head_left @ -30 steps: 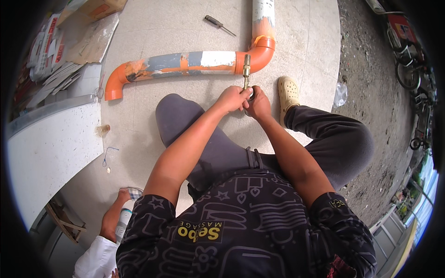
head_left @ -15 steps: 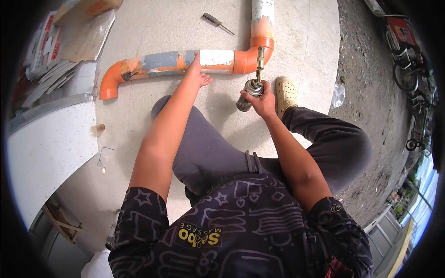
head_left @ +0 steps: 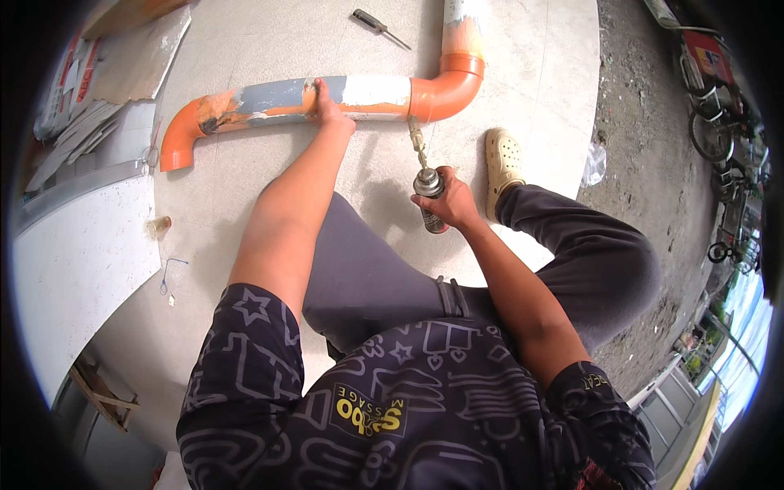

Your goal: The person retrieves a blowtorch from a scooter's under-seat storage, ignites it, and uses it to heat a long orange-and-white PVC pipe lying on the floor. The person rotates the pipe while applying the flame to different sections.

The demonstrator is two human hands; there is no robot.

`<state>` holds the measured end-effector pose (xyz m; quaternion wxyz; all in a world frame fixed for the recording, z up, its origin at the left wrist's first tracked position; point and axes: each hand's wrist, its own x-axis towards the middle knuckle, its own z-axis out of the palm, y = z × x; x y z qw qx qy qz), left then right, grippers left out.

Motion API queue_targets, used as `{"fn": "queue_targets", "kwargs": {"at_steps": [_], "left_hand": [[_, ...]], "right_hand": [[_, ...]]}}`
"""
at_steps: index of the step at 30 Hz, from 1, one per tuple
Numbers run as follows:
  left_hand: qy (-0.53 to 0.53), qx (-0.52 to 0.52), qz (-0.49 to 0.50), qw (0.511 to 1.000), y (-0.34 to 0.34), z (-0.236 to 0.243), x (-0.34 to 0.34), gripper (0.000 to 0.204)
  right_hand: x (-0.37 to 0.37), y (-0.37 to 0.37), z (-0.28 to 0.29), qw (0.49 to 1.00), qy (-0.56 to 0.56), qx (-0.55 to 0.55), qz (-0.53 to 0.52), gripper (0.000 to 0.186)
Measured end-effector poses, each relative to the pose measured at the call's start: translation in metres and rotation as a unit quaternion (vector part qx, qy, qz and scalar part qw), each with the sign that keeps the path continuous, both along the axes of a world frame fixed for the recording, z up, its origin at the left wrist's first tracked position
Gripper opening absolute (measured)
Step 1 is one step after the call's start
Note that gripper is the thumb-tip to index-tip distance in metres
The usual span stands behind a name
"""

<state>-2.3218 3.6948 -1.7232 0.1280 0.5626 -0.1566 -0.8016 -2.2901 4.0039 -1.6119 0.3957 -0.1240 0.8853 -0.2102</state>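
Observation:
My left hand (head_left: 331, 110) grips the long orange plastic pipe (head_left: 376, 91), whose surface is patched with grey and white paint. One digit lies over its top side; the other fingers are mostly hidden at its near edge. A blow torch (head_left: 429, 188) with a dark gas canister is in my right hand (head_left: 454, 200), fingers wrapped round it. Its brass nozzle points up at the pipe, close to the near edge of the orange elbow (head_left: 445, 91). No flame can be made out. Another elbow (head_left: 181, 135) forms the pipe's left end.
A screwdriver (head_left: 380, 28) lies on the pale floor beyond the pipe. Cardboard and flat boards (head_left: 139, 57) stand at the left, above a white panel (head_left: 82, 269). My right foot wears a beige clog (head_left: 504, 159). Rough ground and a bicycle (head_left: 709, 131) are at the right.
My left hand has shifted left and closed round the pipe. The torch has moved left and nearer to me, its nozzle now by the elbow's left part. The pipe has shifted slightly left.

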Motion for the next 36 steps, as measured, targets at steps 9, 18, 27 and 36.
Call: {"fn": "queue_targets", "kwargs": {"at_steps": [9, 18, 27, 36], "left_hand": [[0.008, -0.007, 0.007, 1.0, 0.014, 0.028, 0.004, 0.113], [0.008, -0.113, 0.033, 0.993, 0.037, 0.083, 0.005, 0.119], [0.158, -0.226, 0.002, 0.961, 0.035, 0.096, 0.033, 0.126], [0.227, -0.32, -0.134, 0.91, 0.024, 0.116, 0.064, 0.124]], "right_hand": [[0.002, 0.015, 0.007, 0.999, 0.029, -0.015, 0.007, 0.075], [0.012, 0.022, 0.016, 0.999, 0.009, -0.016, 0.033, 0.069], [0.015, 0.037, 0.002, 0.999, 0.007, -0.028, 0.042, 0.075], [0.033, 0.031, -0.01, 0.999, 0.034, -0.018, 0.004, 0.073]]}}
